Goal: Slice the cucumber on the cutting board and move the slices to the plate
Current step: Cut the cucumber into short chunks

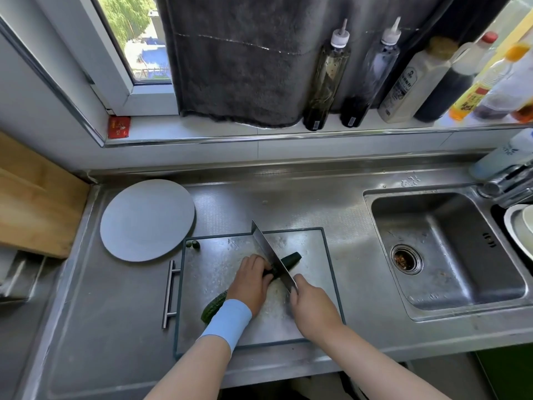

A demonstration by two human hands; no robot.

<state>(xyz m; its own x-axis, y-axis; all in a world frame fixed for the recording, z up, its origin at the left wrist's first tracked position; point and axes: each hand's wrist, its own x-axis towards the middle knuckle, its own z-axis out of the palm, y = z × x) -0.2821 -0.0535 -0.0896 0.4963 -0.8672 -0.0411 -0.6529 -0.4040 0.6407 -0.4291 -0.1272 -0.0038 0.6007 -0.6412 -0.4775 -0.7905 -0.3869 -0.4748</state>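
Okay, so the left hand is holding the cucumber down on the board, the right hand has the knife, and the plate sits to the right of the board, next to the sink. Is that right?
Not quite. The head view shows the plate to the left of the board, on the far side from the sink. The rest stands: the left hand holds the cucumber down, and the right hand grips the knife.

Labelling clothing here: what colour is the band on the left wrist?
The wristband is light blue, shown best in the head view.
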